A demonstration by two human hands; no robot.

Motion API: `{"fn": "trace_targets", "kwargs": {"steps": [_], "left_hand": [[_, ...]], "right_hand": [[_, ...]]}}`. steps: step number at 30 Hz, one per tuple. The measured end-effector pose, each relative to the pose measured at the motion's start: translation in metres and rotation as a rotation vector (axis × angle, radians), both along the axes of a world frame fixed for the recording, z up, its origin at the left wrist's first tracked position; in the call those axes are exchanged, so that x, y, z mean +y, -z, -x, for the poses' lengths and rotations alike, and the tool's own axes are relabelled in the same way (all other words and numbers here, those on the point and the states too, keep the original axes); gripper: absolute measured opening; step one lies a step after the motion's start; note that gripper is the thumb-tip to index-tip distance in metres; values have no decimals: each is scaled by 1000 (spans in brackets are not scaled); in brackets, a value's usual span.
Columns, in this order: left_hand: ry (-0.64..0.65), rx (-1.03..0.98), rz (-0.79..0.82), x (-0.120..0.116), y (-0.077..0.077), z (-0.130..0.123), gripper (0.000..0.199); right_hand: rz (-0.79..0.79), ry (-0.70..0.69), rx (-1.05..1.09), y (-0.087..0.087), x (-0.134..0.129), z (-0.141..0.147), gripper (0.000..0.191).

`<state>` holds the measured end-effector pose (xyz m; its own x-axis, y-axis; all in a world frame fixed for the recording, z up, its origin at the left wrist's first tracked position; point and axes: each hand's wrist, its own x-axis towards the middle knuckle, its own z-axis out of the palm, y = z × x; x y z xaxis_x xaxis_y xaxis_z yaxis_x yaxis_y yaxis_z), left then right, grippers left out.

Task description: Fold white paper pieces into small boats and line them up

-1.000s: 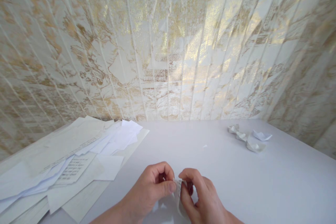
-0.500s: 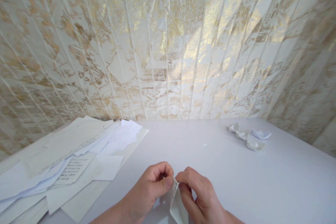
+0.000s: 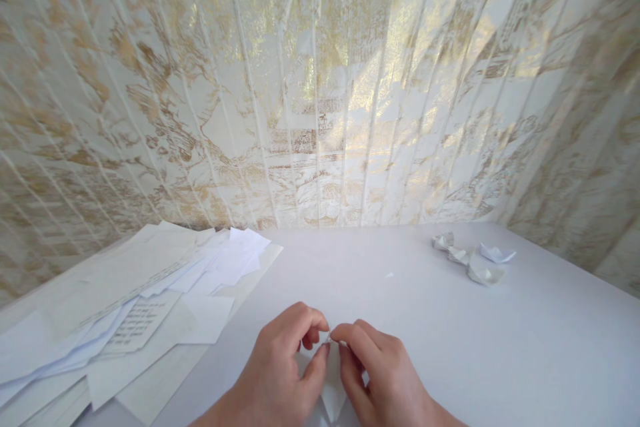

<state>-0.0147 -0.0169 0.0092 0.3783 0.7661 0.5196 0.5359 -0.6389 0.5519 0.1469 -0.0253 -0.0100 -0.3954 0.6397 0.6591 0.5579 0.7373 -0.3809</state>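
A small folded piece of white paper (image 3: 333, 395) stands between my hands at the bottom centre, its upper tip pinched and its lower point hanging toward the table. My left hand (image 3: 287, 363) grips the tip from the left, thumb and index finger closing on it. From the right, my right hand (image 3: 383, 370) pinches the same tip with its fingers curled. The fingers hide much of the paper, so its full shape cannot be made out.
Loose paper sheets (image 3: 150, 373), some printed, lie spread on the left of the white table (image 3: 450, 347). Several small folded paper boats (image 3: 486, 272) sit at the far right. A tiny paper scrap (image 3: 389, 275) lies mid-table. A patterned curtain (image 3: 320, 80) hangs behind.
My left hand has turned and shifted slightly, its thumb now pointing up along the paper. The folded paper has turned and sits more between my hands. My right hand keeps its pinch.
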Motion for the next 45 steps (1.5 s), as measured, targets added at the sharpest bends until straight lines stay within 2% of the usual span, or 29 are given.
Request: {"fn": "trace_targets", "kwargs": {"steps": [6, 12, 17, 24, 28, 31, 34, 37, 41, 45], "left_hand": [[48, 11, -122, 1, -1, 0, 14], [14, -27, -71, 3, -1, 0, 14], [-4, 0, -67, 6, -1, 2, 16], [3, 30, -41, 5, 0, 1, 13], [59, 34, -63, 3, -1, 0, 16], [50, 15, -87, 4, -1, 0, 18], [38, -7, -104, 5, 0, 1, 18], [7, -21, -57, 6, 1, 1, 15], [-115, -45, 82, 8, -1, 0, 13], [-165, -35, 180, 9, -6, -2, 13]], "right_hand": [[-86, 31, -99, -5, 0, 2, 22], [-188, 6, -86, -1, 0, 1, 28], [-99, -53, -14, -4, 0, 2, 27], [1, -31, 65, -7, -1, 2, 20], [-42, 0, 53, -3, -1, 2, 18], [-87, 78, 24, -1, 1, 2, 21], [-57, 143, 20, 1, 3, 1, 25], [-71, 119, 8, 1, 3, 0, 19], [-201, 78, -60, -2, 4, 0, 19], [-281, 96, -106, -4, 4, 1, 21]]}}
